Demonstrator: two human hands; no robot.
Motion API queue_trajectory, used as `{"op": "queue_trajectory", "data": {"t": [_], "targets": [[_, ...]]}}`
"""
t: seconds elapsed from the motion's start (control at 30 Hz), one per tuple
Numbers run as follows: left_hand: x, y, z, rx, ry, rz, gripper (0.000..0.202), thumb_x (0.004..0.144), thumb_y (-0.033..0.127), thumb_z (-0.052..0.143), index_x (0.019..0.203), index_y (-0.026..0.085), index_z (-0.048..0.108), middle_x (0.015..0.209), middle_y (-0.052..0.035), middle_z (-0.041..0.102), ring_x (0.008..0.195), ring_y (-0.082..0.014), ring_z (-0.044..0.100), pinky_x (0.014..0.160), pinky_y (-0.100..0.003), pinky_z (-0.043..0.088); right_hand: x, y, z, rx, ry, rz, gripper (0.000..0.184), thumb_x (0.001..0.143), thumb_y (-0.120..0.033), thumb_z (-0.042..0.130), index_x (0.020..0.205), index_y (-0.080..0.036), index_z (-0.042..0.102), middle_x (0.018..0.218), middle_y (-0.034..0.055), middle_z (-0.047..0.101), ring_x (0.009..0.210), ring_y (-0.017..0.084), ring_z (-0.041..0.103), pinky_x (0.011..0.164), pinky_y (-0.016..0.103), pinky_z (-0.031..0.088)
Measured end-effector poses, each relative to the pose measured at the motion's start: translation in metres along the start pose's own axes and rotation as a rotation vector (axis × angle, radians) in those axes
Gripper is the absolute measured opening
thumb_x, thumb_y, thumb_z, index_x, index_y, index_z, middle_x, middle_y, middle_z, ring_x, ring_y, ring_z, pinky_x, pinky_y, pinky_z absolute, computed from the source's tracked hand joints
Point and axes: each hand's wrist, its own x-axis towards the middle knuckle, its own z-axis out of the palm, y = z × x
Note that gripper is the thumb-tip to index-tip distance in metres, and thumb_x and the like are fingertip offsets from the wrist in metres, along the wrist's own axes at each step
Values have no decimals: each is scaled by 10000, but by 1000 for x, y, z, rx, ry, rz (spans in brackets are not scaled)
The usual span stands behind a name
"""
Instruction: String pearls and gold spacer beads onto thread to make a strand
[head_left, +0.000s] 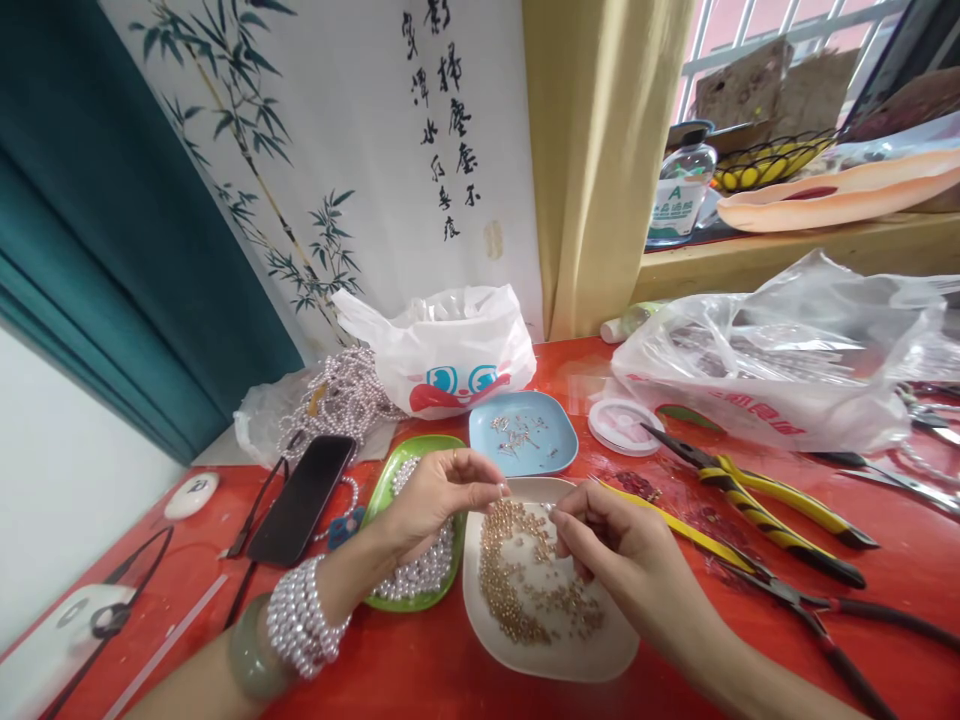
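Head view, and the left hand (450, 490) and right hand (611, 530) are over the cream tray (574, 662), fingertips gathered, a gap between them! Whether either grip is closed on something, I can't tell. Gold beads (501, 590) lie loose in that tray; a slack pinch could lose a piece among them. Watch the bracelets (304, 620): dipping, they might snag the green tray (405, 605) and spill its pearls (424, 580).

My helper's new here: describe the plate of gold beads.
On the red table, find the left hand and right hand. Below them, right of the green tray, sits a cream plate. Unlike that tray or the blue tray, it holds golden beads.
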Motion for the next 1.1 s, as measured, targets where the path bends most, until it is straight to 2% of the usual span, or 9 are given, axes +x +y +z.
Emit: {"op": "queue_trajectory", "data": {"t": [0.63,0.87,1.1], "targets": [[-4,3,3,228,-11,129,68,628,172,690,678,148,651,678,-5,621,658,-110,538,666,-247,422,1,2,-1,-11,-32,-16,172,795,-249,419,650,-181,480,537,-28,503,453,86,440,443,202,363],[-2,1,-1,183,21,108,97,628,198,696,710,155,667,688,-14,639,641,-112,545,658,-257,428,0,2,-2,-9,-52,-31,179,806,-252,413,649,-186,468,541,-33,494,451,81,435,438,193,353],[-1,-3,0,94,47,129,105,622,177,711,710,158,659,680,-2,635,626,-85,546,612,-205,420,1,0,-1,-32,-93,-22,164,811,-244,423,668,-185,478,546,-31,505,462,81,433,439,189,342]]}}
